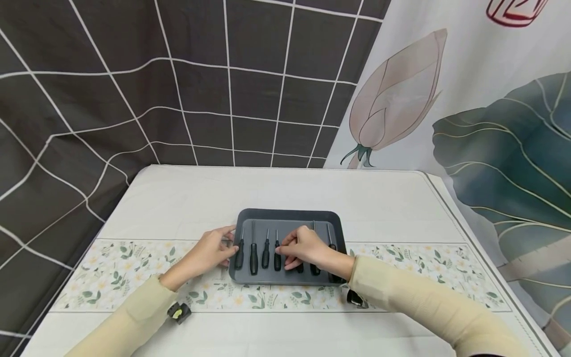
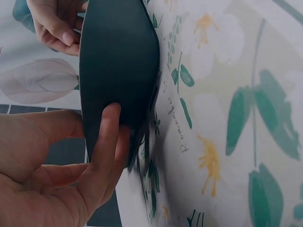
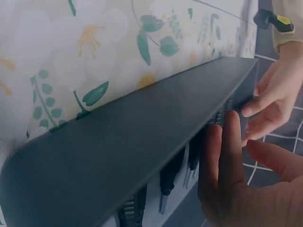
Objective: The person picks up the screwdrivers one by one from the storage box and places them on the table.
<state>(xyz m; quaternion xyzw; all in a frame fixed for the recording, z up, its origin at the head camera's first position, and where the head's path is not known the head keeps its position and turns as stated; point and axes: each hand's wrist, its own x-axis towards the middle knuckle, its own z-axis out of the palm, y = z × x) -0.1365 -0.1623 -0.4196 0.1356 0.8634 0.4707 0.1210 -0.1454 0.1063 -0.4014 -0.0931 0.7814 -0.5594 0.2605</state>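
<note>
Left hand (image 1: 210,252) has the tray (image 1: 290,215) by its left side, thumb at the rim and fingers on the outer wall. Right hand (image 1: 305,247) is over the tray, well apart from the left, fingers partly spread, tips at the fourth screwdriver (image 1: 277,260) from the left. Can't tell if it's actually pinched. That screwdriver lies mid-tray in a row of others. Left wrist cam shows the fingers on the outside wall, which the head cam doesn't, but hides the screwdrivers.
</note>
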